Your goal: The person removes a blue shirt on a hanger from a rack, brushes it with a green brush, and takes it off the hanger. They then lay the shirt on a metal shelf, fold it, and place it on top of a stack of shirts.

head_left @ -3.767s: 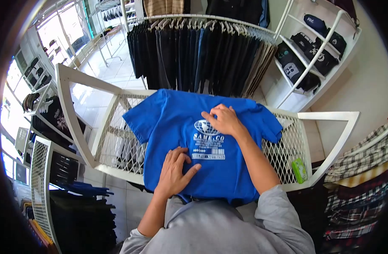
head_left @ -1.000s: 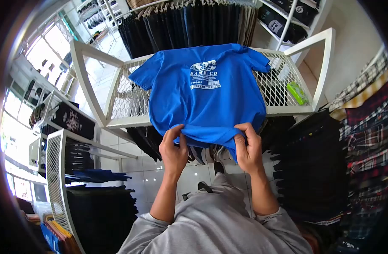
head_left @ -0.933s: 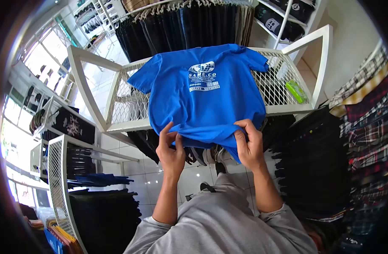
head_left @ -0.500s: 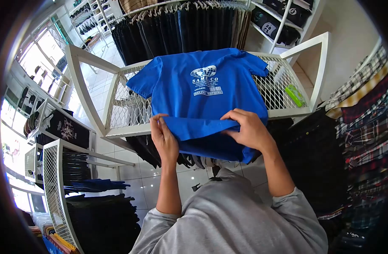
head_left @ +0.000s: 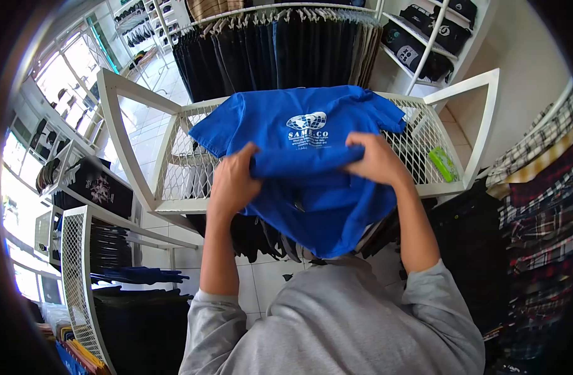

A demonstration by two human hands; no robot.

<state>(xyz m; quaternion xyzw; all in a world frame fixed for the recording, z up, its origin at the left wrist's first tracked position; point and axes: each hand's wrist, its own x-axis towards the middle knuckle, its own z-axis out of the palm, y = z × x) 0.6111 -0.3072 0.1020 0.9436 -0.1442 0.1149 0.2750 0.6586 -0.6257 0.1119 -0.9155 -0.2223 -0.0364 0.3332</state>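
Observation:
A blue T-shirt (head_left: 261, 119) with a white globe print lies face up on a white mesh rack top (head_left: 174, 203), collar at the far side. My left hand (head_left: 233, 178) grips the left end of its raised front hem, fingers closed around the cloth. At the right end of that same fold, my right hand (head_left: 377, 159) pinches the fabric between thumb and fingers. Between both hands the lifted cloth forms a band that covers the lower part of the print. The shirt's back layer hangs over the rack's near edge toward my body.
A bright green packet (head_left: 442, 164) rests on the mesh at the right. Dark trousers (head_left: 236, 59) hang on a rail behind. Plaid shirts (head_left: 542, 212) hang at the right, and a second mesh rack (head_left: 74, 275) with dark clothes stands at the left.
Both hands have moved up and away from my body, lifting the shirt's front hem over the lower print. The back layer now shows more below the fold.

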